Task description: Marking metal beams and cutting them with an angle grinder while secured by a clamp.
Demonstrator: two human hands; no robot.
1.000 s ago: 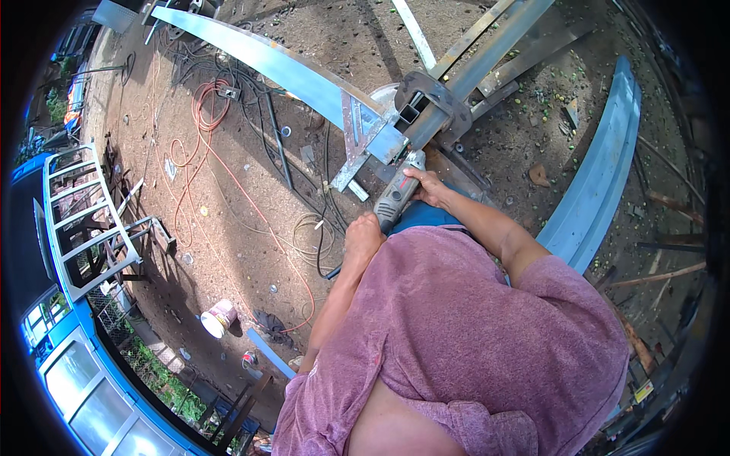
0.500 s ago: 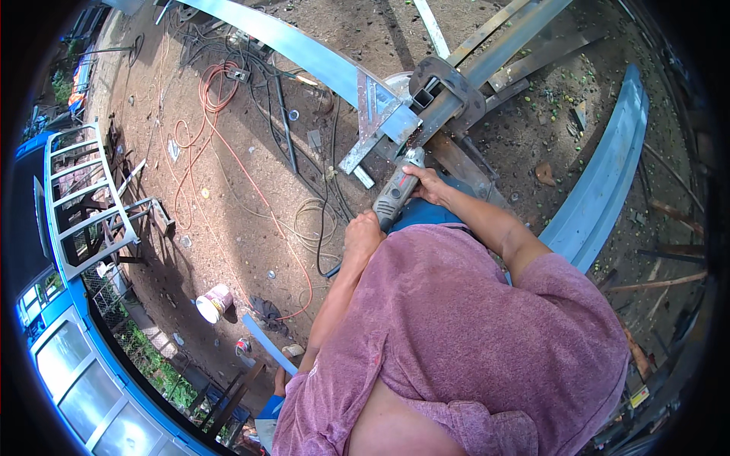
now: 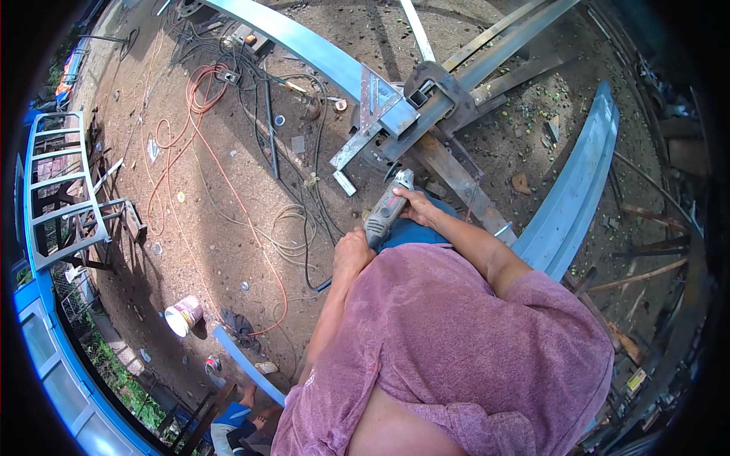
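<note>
Both hands hold a grey angle grinder [image 3: 382,216] in front of my body. My left hand [image 3: 353,252] is wrapped round its rear end. My right hand [image 3: 415,205] grips it near the head, with the thumb along the top. The grinder's dark disc [image 3: 393,170] points away from me, a little short of the metal parts. Beyond it lies a long bluish-silver metal channel [image 3: 304,42], with a triangular metal square [image 3: 374,99] across its near end. This end meets a rusty steel beam [image 3: 426,118] beside a round flange [image 3: 456,95].
Orange hose [image 3: 199,99] and dark cables [image 3: 247,83] lie on the dirt at left. Another bluish channel [image 3: 574,190] rests at right. A white bucket [image 3: 182,315] lies tipped at lower left, near another person's legs [image 3: 239,410]. A ladder-like metal frame [image 3: 65,156] stands far left.
The grinder has drawn back slightly from the channel's end, so its disc now shows apart from the metal. The whole view has shifted a little. Both hands keep their grip.
</note>
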